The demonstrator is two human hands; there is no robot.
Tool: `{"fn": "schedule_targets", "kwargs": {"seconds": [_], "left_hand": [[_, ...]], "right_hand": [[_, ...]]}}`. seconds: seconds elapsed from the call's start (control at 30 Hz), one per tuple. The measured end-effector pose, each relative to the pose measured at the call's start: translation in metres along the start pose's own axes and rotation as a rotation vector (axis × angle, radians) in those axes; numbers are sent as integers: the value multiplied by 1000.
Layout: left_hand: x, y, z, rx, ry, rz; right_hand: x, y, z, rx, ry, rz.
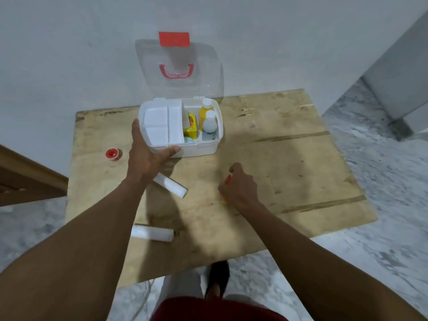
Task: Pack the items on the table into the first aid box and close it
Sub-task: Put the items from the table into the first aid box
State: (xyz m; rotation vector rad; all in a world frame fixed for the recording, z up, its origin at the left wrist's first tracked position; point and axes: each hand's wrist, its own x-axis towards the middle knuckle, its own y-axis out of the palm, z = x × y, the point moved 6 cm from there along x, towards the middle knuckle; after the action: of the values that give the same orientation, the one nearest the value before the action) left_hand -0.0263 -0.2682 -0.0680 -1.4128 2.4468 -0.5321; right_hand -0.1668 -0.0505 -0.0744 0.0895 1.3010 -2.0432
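Note:
The white first aid box [203,148] stands open at the back of the wooden table [289,158], its clear lid [203,72] upright against the wall. Inside are a white tray, a yellow box, a yellow bottle and a white bottle. My left hand [146,154] grips the box's front left corner. My right hand [240,186] is closed on a small yellow and red item, mostly hidden, just above the table. A white bandage roll [172,185] lies under my left wrist, another white roll [152,233] sits near the front edge, and a red tape roll [112,154] stands left.
The table is pushed against a pale wall. A brown wooden piece of furniture [25,179] stands to the left. A marbled floor surrounds the table, and my foot [216,281] shows below its front edge.

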Motion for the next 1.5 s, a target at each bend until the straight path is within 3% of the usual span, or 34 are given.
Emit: {"fn": "schedule_targets", "kwargs": {"seconds": [0.17, 0.27, 0.47, 0.7, 1.23, 1.5], "left_hand": [[-3, 0, 2, 4, -9, -11], [-3, 1, 2, 6, -11, -8], [-5, -1, -3, -28, 9, -20], [-1, -3, -1, -11, -13, -32], [-2, -5, -2, -46, -24, -37], [-2, -5, -4, -34, -13, -50]], "right_hand": [[-8, -17, 23, 162, -273, -106], [-8, -42, 56, 274, -455, -251], [12, -68, 109, 446, -561, -446], [30, -38, 130, 156, -588, -475], [60, -18, 137, -361, -360, -390], [72, -17, 143, -425, -295, -337]]}}
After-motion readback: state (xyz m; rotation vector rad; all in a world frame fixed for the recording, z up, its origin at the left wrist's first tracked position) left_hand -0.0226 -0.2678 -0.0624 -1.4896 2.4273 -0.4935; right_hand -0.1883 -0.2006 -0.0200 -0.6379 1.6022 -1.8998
